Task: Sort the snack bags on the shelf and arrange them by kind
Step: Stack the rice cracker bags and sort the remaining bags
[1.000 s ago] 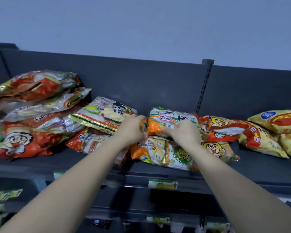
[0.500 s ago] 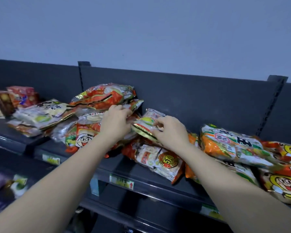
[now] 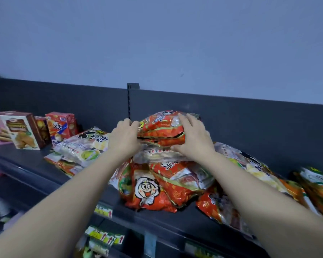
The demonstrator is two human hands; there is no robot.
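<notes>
On the dark shelf (image 3: 35,174), biscuit boxes (image 3: 24,130) stand far left, with pale green-and-white bags (image 3: 84,146) beside them. The left hand (image 3: 124,138) curls round the left end of the red snack bag (image 3: 161,129) topping the central pile. The right hand (image 3: 191,136) clasps its right end, fingers spread above, thumb below. Orange-green bags (image 3: 317,190) lie far right.

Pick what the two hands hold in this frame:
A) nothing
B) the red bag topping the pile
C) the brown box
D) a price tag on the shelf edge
B: the left hand and right hand grip opposite ends of the red bag, which lies on top of the pile.
</notes>
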